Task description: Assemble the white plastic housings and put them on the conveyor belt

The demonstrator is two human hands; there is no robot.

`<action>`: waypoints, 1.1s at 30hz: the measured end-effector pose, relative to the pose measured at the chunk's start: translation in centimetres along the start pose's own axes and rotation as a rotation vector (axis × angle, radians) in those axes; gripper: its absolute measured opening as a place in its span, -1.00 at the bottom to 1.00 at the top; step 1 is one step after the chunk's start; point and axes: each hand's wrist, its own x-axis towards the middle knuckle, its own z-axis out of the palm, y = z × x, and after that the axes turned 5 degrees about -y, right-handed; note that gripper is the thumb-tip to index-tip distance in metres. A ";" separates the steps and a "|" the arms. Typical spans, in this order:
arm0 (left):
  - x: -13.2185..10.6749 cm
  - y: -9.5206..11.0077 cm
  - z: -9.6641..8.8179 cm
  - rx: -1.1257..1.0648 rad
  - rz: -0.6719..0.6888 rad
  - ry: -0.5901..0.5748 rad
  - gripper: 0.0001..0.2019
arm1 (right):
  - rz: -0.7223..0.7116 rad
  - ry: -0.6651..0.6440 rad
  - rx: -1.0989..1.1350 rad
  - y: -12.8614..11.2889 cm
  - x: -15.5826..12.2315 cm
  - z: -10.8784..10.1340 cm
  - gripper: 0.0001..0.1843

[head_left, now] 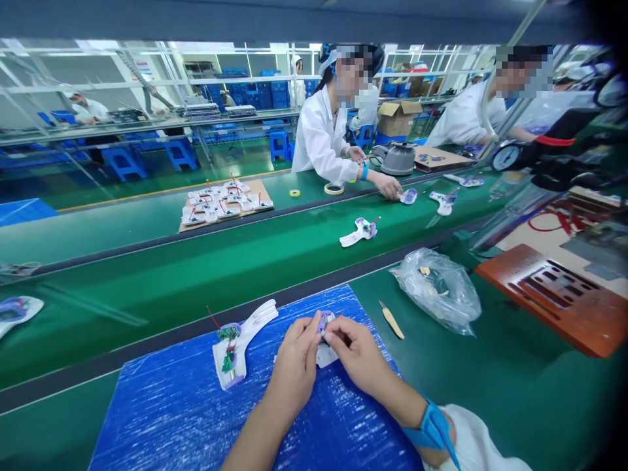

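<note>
My left hand (297,360) is closed on a white plastic housing (328,356) with a purple rim, low over a blue wrapped board (167,418). From the other side my right hand (360,356) pinches at the purple end of this housing; what lies between its fingertips is too small and covered to make out. Both hands hide most of the part. Left of them, a similar gun-shaped housing half (250,333) lies open side up, showing green circuit boards and a red wire. A blue band (432,428) circles my right wrist.
Right of the board lie a small pointed knife (391,320) and a clear plastic bag (439,288). An orange fixture plate (554,294) stands farther right. Beyond runs a green conveyor belt (161,281) carrying housing halves (360,232). A co-worker (326,134) reaches over it from across.
</note>
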 end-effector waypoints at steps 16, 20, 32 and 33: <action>9.8 -4.0 -21.3 0.634 -0.475 0.603 -0.57 | 0.267 0.497 0.492 1.5 1.7 -2.5 -0.63; 11.8 -5.2 -22.4 0.700 -0.590 0.529 -0.58 | 0.283 0.492 0.565 1.9 2.0 -2.6 -0.64; 22.3 2.2 -2.0 0.801 -0.076 -0.176 -0.58 | 0.296 0.491 0.605 2.0 2.0 -2.8 -0.57; 21.7 2.6 -1.9 0.813 -0.074 -0.179 -0.58 | 0.295 0.508 0.625 2.0 2.0 -2.8 -0.55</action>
